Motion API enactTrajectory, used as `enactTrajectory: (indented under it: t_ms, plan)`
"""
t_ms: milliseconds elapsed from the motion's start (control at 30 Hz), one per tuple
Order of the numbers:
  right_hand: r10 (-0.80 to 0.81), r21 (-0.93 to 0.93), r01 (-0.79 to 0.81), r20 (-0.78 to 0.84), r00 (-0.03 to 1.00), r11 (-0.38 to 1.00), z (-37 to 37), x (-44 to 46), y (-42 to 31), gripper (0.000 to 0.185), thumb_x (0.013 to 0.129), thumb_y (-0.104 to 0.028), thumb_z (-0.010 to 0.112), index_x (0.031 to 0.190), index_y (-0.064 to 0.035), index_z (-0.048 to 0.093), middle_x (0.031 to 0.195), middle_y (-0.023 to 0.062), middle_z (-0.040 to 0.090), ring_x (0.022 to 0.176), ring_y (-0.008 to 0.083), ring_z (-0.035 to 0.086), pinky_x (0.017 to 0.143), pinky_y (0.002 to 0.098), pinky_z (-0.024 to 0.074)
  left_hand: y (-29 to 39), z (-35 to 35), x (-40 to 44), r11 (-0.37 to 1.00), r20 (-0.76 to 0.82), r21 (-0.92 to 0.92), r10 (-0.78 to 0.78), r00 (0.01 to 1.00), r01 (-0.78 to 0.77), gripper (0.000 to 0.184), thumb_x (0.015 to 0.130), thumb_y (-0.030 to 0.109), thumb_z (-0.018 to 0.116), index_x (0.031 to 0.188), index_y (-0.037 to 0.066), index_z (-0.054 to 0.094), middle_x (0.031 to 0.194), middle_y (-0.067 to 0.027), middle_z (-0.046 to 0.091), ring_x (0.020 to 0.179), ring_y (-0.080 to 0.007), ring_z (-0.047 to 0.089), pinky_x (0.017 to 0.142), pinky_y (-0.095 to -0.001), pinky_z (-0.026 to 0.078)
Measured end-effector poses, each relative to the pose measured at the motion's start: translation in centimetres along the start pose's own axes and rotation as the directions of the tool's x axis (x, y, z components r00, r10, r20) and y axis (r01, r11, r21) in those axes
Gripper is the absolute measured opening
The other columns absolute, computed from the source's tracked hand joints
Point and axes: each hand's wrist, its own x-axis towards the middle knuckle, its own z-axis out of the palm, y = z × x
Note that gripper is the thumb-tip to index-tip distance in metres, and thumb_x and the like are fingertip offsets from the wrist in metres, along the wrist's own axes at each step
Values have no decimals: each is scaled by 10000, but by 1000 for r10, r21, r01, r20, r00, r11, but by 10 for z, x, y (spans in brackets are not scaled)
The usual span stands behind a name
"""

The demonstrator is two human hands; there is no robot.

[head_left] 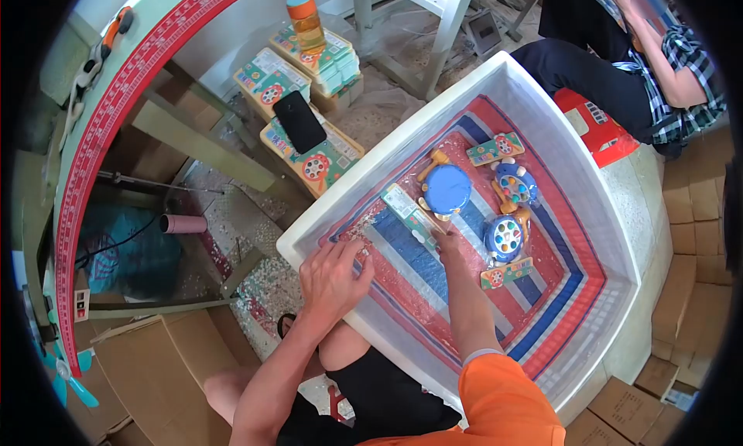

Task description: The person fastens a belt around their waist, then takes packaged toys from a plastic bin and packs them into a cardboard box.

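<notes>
Mid-frame: right hand is touching packet, can't tell if pinching; left hand is hanging, fingers spread; light edge grip probably suiting best

The tub is white plastic, smooth and low in sheen. Inside the tub, the striped lining appears to be woven plastic sheet, slightly shiny; the blue toy is smooth, glossy plastic; the long packet is printed card. Left of the tub, the phone shows a smooth, dark face. Right of the tub, the cartons are matt brown cardboard.
</notes>
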Motion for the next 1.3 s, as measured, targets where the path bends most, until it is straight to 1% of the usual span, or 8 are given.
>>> enactTrajectory:
  t_ms: [233, 367, 567, 667, 733, 1067, 1200, 1300]
  plan:
    - [-419, -214, 388, -123, 900, 896, -67, 6, 11, 385, 778, -230, 809, 1075, -4, 716, 1056, 229, 717, 970, 328, 694, 822, 423, 540, 2, -1, -2, 1000, 21, 25, 2, 1000, -3, 176, 851, 195, 691, 978, 73, 698, 882, -116, 729, 833, -325, 698, 761, -437, 541]
    - [-875, -693, 623, -23, 484, 363, -189, 60, 47, 383, 798, -201, 766, 1095, 30, 694, 1060, 259, 716, 1029, 407, 678, 895, 440, 523, 3, 2, -3, 1000, 30, 23, -12, 999, 12, 221, 823, 193, 720, 995, 53, 712, 924, -135, 728, 821, -345, 689, 754, -440, 536]
    - [-606, -571, 580, 172, 777, 581, -227, 108, 81, 321, 866, -242, 691, 1024, 35, 724, 1078, 304, 688, 1076, 391, 666, 940, 433, 523, 4, 2, -1, 999, 29, 47, -12, 1000, 11, 226, 821, 193, 725, 999, 54, 714, 931, -130, 731, 825, -344, 687, 765, -443, 533]
    - [-816, -810, 501, 50, 576, 304, -175, 73, 90, 331, 893, -280, 660, 963, 32, 744, 1053, 304, 693, 1014, 381, 689, 909, 457, 522, 3, 2, -3, 998, 47, 51, -27, 999, 24, 231, 820, 194, 727, 1003, 53, 714, 934, -128, 732, 833, -342, 688, 772, -443, 531]
    - [-565, -555, 529, 124, 815, 642, -168, 61, 77, 319, 890, -290, 660, 915, 14, 754, 1033, 269, 710, 953, 393, 696, 888, 479, 520, 5, 0, -2, 998, 54, 65, -23, 998, 20, 235, 821, 196, 727, 1005, 51, 712, 932, -128, 731, 837, -342, 687, 778, -442, 530]
    - [-795, -588, 754, 288, 533, 293, -176, -3, -35, 133, 844, -117, 655, 930, -38, 719, 1000, 215, 702, 874, 416, 668, 804, 509, 528, 6, 1, -2, 998, 52, 60, -25, 998, 22, 236, 816, 194, 730, 1002, 51, 710, 905, -119, 725, 832, -338, 682, 769, -441, 525]
    - [-957, -822, 565, 216, 192, -72, -225, 28, -136, 151, 879, -183, 648, 890, -78, 755, 1049, 220, 688, 1049, 409, 624, 960, 502, 498, 5, 1, -2, 997, 36, 79, -17, 999, 14, 230, 813, 186, 730, 1000, 55, 709, 881, -112, 721, 828, -331, 682, 764, -441, 524]
    - [-889, -826, 563, 229, 396, 38, -250, 45, -169, 172, 853, -207, 693, 899, -46, 732, 1107, 259, 675, 1133, 419, 612, 989, 556, 450, 6, 1, -2, 996, 50, 80, -37, 998, 33, 231, 806, 182, 735, 1000, 59, 710, 864, -107, 716, 819, -328, 684, 761, -441, 525]
